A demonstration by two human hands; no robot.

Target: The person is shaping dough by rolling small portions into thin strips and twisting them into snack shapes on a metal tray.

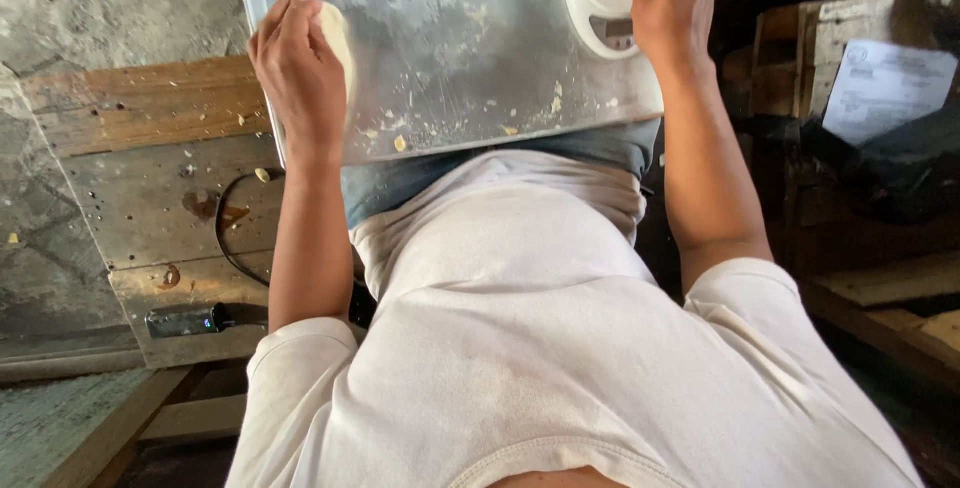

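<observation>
Head view, looking straight down the person's white shirt to a metal desk (450, 58) dusted with flour and dotted with dough crumbs. At about ten o'clock the left hand (298, 68) is cupped around a pale lump of dough (337, 33), fingers curled over it at the desk's left edge. At about one o'clock the right hand (672, 3) rests closed over the top of a small white kitchen scale (597, 3), and a bit of dough seems to sit under its fingertips, though I cannot tell for sure. Judging by the scattered crumbs, a good deal of dough has already been worked here; one piece is in hand and another appears to be at the scale. At three o'clock a white printed paper sheet (885, 83) lies over dark wooden crates (800, 43). At eight o'clock, a black cable (225, 238) loops on a worn wooden board (150, 188).
</observation>
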